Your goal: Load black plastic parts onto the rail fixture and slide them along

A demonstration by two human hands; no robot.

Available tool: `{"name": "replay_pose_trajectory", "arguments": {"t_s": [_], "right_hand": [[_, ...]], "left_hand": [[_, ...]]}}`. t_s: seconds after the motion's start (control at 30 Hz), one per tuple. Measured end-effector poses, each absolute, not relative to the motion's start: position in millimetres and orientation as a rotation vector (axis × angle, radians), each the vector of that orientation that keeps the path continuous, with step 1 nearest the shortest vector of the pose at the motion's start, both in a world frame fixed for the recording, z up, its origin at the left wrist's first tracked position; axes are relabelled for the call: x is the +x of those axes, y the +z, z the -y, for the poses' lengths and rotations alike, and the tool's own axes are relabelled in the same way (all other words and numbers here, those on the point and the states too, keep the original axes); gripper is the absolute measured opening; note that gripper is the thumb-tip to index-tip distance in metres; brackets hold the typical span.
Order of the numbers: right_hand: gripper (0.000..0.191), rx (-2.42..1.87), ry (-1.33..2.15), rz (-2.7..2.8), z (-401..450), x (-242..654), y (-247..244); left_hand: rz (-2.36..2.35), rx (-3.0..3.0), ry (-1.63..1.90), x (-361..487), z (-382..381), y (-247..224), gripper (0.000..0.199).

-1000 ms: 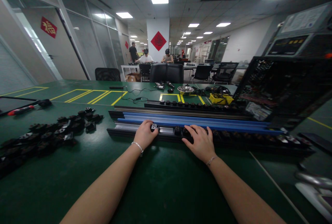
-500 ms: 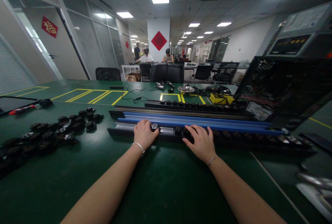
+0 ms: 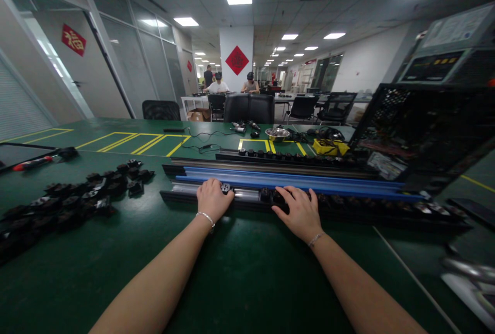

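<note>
A long black rail (image 3: 247,195) with a shiny channel lies across the table in front of me. My left hand (image 3: 212,200) is closed on a small black module with a silver face (image 3: 226,187), seated in the channel near the rail's left end. Farther right, my right hand (image 3: 297,207) curves over the same rail, thumb and fingers around a dark module (image 3: 277,197) that they partly hide. Just left of those fingertips sits another black module (image 3: 265,194). Several more modules (image 3: 363,203) fill the rail to the right of my hand.
Behind the rail lie a blue rail (image 3: 240,175) and more dark rails. Loose black modules (image 3: 93,189) are heaped at left, near a red-handled tool (image 3: 33,164). A metal bowl (image 3: 277,134), yellow item (image 3: 330,147) and open computer case (image 3: 417,128) stand farther back. People sit at a distant table.
My left hand has slid slightly left along the rail together with its silver-faced module, widening the gap between the hands. My right hand has stayed in place.
</note>
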State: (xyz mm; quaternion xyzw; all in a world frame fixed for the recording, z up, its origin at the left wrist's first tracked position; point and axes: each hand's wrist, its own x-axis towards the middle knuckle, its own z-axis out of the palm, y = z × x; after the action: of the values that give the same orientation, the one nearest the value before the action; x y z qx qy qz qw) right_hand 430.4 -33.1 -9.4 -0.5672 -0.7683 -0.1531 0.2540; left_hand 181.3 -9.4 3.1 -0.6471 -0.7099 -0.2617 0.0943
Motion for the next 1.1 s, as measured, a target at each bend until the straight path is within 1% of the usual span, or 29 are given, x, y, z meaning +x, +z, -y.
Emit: {"name": "replay_pose_trajectory", "arguments": {"t_s": [0.73,1.1], "right_hand": [[0.044,-1.534,-0.407,2.084,32.5,430.7,-10.1],[0.044,-1.527,-0.414,2.082,33.0,431.0,-9.8]], "left_hand": [[2.180,-1.857,-0.740,175.9,5.4,4.7,0.024],[2.182,-1.902,-0.661,172.6,3.1,6.3,0.025]]}}
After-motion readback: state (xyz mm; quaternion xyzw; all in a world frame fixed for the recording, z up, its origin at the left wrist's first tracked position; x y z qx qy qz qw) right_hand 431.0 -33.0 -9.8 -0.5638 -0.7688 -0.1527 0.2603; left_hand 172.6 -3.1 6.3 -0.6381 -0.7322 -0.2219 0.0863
